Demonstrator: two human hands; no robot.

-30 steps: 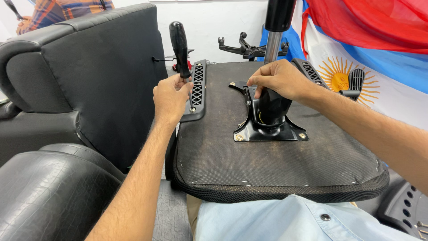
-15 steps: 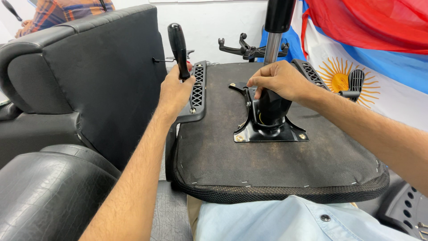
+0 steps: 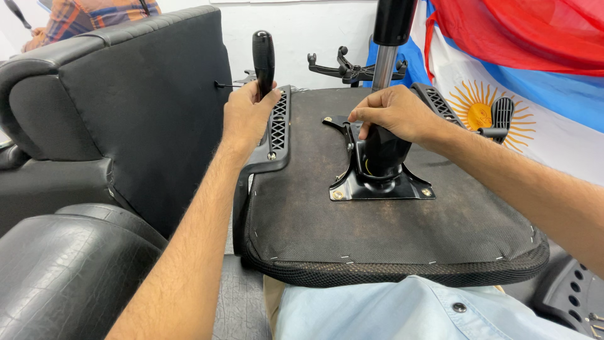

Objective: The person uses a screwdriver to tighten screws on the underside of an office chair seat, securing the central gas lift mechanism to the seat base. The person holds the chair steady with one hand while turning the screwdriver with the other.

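Note:
An upturned office chair seat (image 3: 377,233) lies across my lap, its black fabric underside facing up. A black metal mechanism plate (image 3: 382,182) is screwed to its middle, and a chrome gas cylinder (image 3: 384,66) rises from it. My right hand (image 3: 396,113) is curled over the top of the mechanism at the foot of the cylinder. My left hand (image 3: 246,116) grips the lower end of an upright black tool handle (image 3: 263,55) beside the black armrest bracket (image 3: 275,132) on the seat's left edge. The tool's tip is hidden behind my hand.
A black leather chair back (image 3: 126,107) stands at the left, with a black leather cushion (image 3: 56,271) in front of it. A striped flag with a sun (image 3: 503,82) hangs at the right. A black chair base (image 3: 349,66) lies behind the seat. A person in a plaid shirt (image 3: 94,12) is at the top left.
My left hand has risen a little along the armrest bracket and closed tighter around the black handle. My right hand stays on the mechanism.

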